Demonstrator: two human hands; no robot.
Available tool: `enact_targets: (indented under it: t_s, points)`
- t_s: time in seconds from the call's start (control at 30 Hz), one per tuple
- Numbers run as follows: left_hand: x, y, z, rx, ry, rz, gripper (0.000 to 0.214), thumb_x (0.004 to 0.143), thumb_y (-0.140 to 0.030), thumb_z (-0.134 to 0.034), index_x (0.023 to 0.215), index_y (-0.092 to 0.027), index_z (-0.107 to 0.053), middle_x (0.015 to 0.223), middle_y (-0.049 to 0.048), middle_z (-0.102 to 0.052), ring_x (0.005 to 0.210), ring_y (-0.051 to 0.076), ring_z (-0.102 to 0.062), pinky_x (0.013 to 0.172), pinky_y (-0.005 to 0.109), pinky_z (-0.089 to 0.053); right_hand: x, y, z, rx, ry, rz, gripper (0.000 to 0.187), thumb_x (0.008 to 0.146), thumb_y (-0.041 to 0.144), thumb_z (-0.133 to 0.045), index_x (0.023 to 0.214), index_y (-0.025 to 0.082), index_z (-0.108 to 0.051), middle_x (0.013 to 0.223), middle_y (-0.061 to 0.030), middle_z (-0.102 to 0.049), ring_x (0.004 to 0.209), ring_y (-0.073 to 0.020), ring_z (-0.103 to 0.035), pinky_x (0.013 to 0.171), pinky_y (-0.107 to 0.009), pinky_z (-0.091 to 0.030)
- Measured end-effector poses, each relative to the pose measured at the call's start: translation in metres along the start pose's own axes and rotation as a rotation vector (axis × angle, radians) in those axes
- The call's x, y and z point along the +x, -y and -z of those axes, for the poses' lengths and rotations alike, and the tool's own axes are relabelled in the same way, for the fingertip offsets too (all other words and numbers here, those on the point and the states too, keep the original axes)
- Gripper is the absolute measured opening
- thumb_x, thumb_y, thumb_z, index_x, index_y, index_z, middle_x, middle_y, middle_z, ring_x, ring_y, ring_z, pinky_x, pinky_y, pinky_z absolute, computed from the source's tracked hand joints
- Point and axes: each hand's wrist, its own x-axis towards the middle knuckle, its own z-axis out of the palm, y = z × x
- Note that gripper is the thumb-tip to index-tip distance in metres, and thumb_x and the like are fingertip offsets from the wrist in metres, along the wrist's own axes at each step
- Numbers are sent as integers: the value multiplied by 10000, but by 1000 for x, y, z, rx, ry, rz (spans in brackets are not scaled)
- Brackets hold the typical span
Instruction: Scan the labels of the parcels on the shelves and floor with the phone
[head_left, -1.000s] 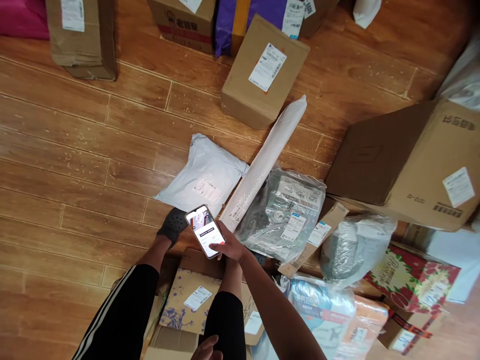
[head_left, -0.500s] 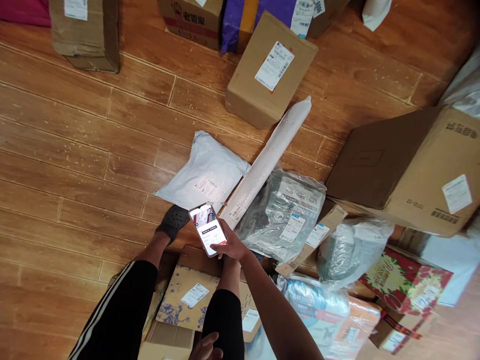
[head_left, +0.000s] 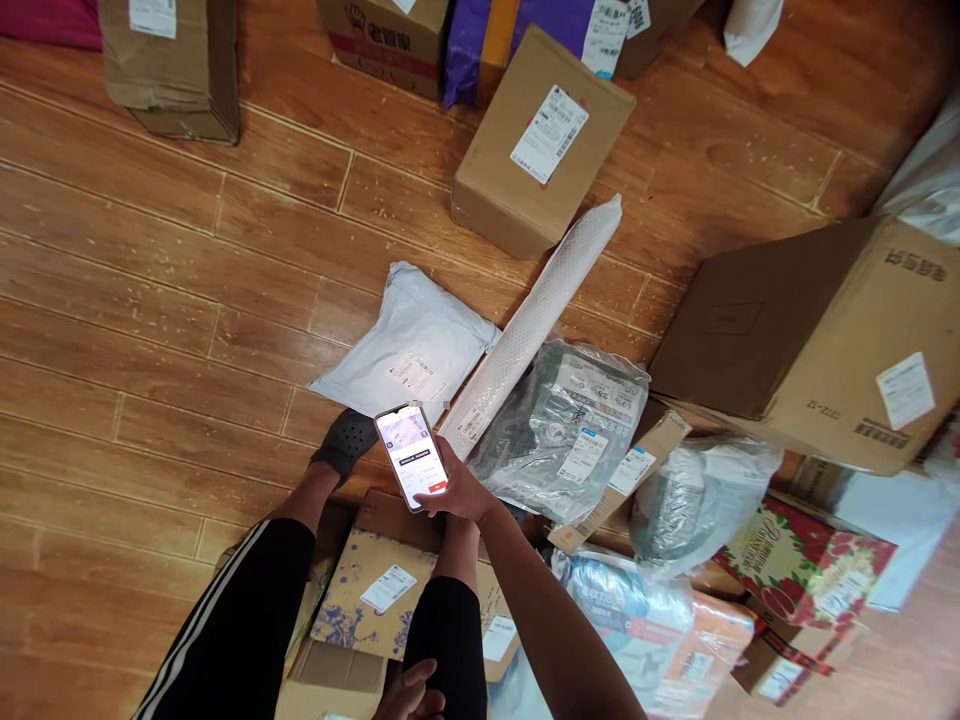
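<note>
My right hand grips a smartphone by its right edge, with the thumb over the lower part of the lit screen. The screen shows a picture at its top and a red button low down. Just beyond the phone lies a pale grey mailer bag with a printed label. A long bubble-wrapped roll slants away beside the bag. At the bottom edge my left hand hangs near my knee, its fingers loosely bent and partly apart, holding nothing; the rest of it is cut off.
Labelled cardboard boxes lie ahead, among them a brown box and a purple parcel. A large carton stands at the right. Clear-wrapped parcels and a patterned box crowd around my feet. Wooden flooring stretches left.
The phone has shifted very slightly left, and the picture on its screen has changed. My thumb has moved a little down and left over the screen. The parcels stay put.
</note>
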Motion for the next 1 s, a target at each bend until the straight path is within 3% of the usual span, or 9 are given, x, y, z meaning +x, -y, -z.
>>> enact_targets:
  t_s: [0.27,0.47,0.8,0.9,0.97,1.0]
  points:
    - [0,-2,1,-8,1,-11,284,735,-53,-661,952,-235,-682,860,-20,-744,799,172,-687,598,207,-496,0,3,-2,-6,-1,-24,872,588,225,-812,1317,289,-339,1034,-22,-587,639,-115,-581,394,-189,-529]
    - [-2,-5,-4,-21,1,-2,292,746,-24,-633,955,-223,-675,847,-24,-741,780,132,-673,616,176,-478,0,4,-3,-8,-6,-28,843,572,221,-806,1292,284,-371,1164,-67,-546,731,-154,-591,397,-197,-520]
    - [-14,-10,-14,-43,-22,88,246,803,-167,-639,1031,-254,-666,843,-8,-729,805,165,-675,655,224,-509,0,10,-9,61,7,-10,825,563,162,-798,1259,272,-368,1128,-55,-534,705,-131,-582,416,-200,-532]
    - [-38,12,-16,-43,-39,163,250,826,-308,-640,1067,-243,-648,906,15,-713,832,188,-664,707,292,-529,-4,14,-13,104,13,2,850,566,175,-813,1271,285,-353,1121,-45,-538,716,-132,-586,443,-207,-543]
    - [-73,47,-10,-39,-51,226,346,826,-424,-628,1110,-227,-615,983,53,-692,849,206,-651,733,369,-537,-7,16,-16,134,18,9,861,582,202,-816,1289,292,-334,1129,-44,-540,740,-141,-594,467,-218,-556]
    - [-95,70,-5,-35,-55,265,328,809,-452,-639,1099,-299,-613,995,64,-687,875,215,-646,722,370,-530,-9,17,-17,150,21,15,860,593,220,-814,1297,294,-325,1144,-46,-538,759,-148,-600,481,-228,-564]
